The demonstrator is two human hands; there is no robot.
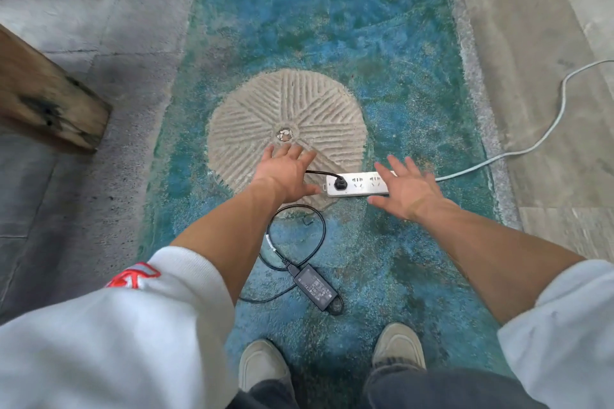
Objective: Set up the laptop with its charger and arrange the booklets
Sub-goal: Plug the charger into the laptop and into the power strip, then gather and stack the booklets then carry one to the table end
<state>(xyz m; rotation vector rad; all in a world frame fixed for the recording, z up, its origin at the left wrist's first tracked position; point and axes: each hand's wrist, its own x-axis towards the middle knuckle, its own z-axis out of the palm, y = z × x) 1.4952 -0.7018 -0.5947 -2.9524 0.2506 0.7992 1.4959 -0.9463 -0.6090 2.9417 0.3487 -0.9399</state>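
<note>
A white power strip (360,183) lies on the blue floor in front of me, with the charger's black plug (339,183) pushed into its left socket. The black charger brick (318,286) rests on the floor nearer my feet, its black cable (310,232) looping between brick and plug. My left hand (286,173) hovers just left of the strip, fingers spread, holding nothing. My right hand (408,190) hovers over the strip's right end, also spread and empty. No laptop or booklets are in view.
The strip's grey-white cord (545,139) runs right across the pale floor. A round grooved stone (287,129) is set in the floor behind the hands. Dark wooden beams (50,100) stand at the left. My two shoes (397,347) are at the bottom.
</note>
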